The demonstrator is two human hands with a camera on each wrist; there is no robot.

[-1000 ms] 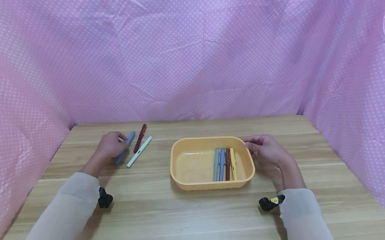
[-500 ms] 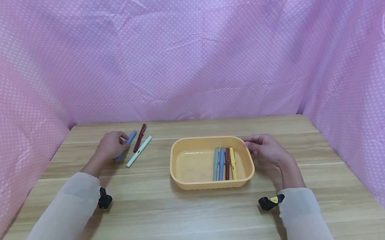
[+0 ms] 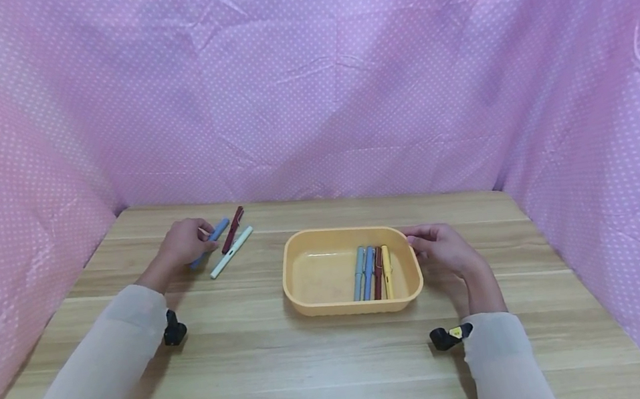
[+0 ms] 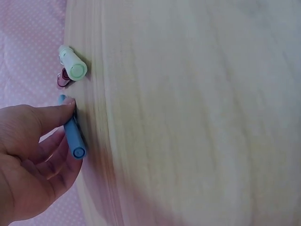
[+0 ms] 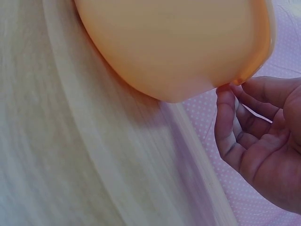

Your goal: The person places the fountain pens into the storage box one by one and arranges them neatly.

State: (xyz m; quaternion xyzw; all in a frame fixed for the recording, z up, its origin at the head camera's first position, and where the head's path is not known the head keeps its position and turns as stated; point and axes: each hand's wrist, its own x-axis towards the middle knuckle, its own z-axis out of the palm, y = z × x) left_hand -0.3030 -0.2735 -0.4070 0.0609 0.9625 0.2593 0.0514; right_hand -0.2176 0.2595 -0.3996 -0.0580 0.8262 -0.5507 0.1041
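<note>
In the head view my left hand (image 3: 186, 239) is at the far left of the table, pinching a blue pen (image 3: 219, 229). The left wrist view shows the thumb on one side of this blue pen (image 4: 74, 136) and fingers behind it. Right beside it lie a dark red pen (image 3: 232, 230) and a pale green pen (image 3: 232, 251), which overlap at one end. My right hand (image 3: 448, 250) holds the right end of a yellow-orange plastic basket (image 3: 316, 306), thumb and fingertips at the rim. In the right wrist view the basket's outer wall (image 5: 174, 47) hides its contents.
Inside the basket, toward its right end, a grey-blue pen (image 3: 358, 274), a blue pen (image 3: 369, 274), a dark red pen (image 3: 378, 274) and a yellow pen (image 3: 387, 271) lie side by side. A pink dotted curtain (image 3: 306, 93) encloses the wooden table (image 3: 296, 384) at the back and sides.
The blue pen at my left hand has shifted slightly toward the upper right, closer to the dark red pen. My right hand and the basket stay in place.
</note>
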